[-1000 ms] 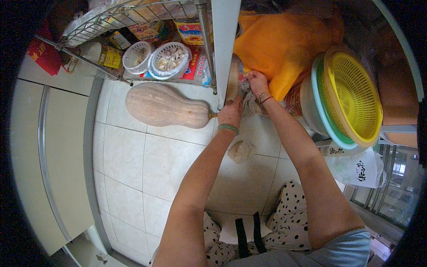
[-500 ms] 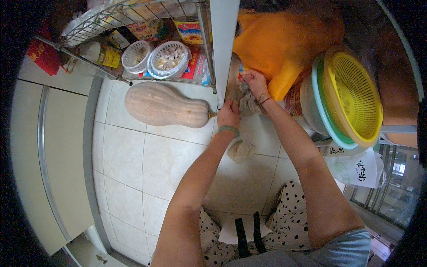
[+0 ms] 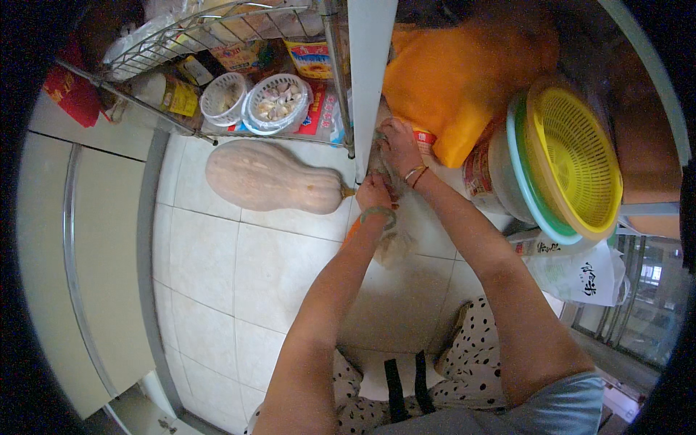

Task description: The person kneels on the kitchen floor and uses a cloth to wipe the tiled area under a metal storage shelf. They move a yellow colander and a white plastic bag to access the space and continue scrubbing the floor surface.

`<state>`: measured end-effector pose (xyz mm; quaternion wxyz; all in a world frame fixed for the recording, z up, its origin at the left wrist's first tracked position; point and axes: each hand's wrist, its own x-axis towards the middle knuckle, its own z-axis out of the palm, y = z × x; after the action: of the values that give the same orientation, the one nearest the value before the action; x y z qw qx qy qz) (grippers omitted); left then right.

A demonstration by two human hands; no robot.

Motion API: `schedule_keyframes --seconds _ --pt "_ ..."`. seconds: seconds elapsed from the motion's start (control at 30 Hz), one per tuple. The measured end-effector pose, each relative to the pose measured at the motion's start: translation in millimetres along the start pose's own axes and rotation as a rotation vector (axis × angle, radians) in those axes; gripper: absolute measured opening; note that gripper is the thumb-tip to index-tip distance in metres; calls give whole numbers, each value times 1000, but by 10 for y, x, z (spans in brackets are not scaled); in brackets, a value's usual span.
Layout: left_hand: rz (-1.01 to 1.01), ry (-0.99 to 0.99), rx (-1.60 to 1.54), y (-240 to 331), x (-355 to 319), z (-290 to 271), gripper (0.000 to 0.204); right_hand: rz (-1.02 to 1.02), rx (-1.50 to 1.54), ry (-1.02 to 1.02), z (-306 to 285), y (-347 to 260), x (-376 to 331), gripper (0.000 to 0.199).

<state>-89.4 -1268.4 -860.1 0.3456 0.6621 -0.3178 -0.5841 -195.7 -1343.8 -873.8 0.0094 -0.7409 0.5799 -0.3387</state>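
Both my hands reach down to the floor beside a white post (image 3: 368, 80). My left hand (image 3: 374, 193), with a green band on its wrist, is closed on a thin clear plastic bag (image 3: 395, 246) whose loose end hangs below the wrist. My right hand (image 3: 397, 145), wearing thin bracelets, grips the upper part of the same bag against the post. What the bag contains is hidden by my fingers. A large pale squash (image 3: 268, 177) lies on the tiles just left of my left hand, its stem almost touching it.
A wire rack (image 3: 217, 43) at the top holds two small white baskets (image 3: 279, 101) of garlic and some packets. An orange bag (image 3: 453, 80) sits behind my right hand. A yellow colander (image 3: 576, 156) stacked in basins and a white plastic bag (image 3: 580, 272) stand to the right.
My hands have stayed by the post with only small finger movements on the bag. The squash has not moved.
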Motion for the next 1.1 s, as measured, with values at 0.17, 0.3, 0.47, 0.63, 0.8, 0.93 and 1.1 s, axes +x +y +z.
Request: schedule_keyframes --seconds 0.17,0.3,0.47,0.63,0.8,0.93,1.1 --pt "-68 -47 -106 -174 26 -1 38 138 -3 -221 26 168 -17 21" --pt "-86 -110 0 -285 178 -164 29 185 -57 -182 9 -98 81 23" --pt "-295 -101 -253 -80 153 -176 38 246 57 76 162 0 442 29" --pt "-375 -143 -311 -106 229 -250 29 307 -137 -30 337 -103 432 29" --pt "-386 -179 -406 -79 123 -325 25 150 -171 -156 308 -109 381 22" --pt "-352 -283 -382 5 44 -46 23 -10 -167 -61 185 315 90 17" --pt "-221 -158 -387 -323 150 -418 14 121 -80 -522 -91 -637 -230 22"
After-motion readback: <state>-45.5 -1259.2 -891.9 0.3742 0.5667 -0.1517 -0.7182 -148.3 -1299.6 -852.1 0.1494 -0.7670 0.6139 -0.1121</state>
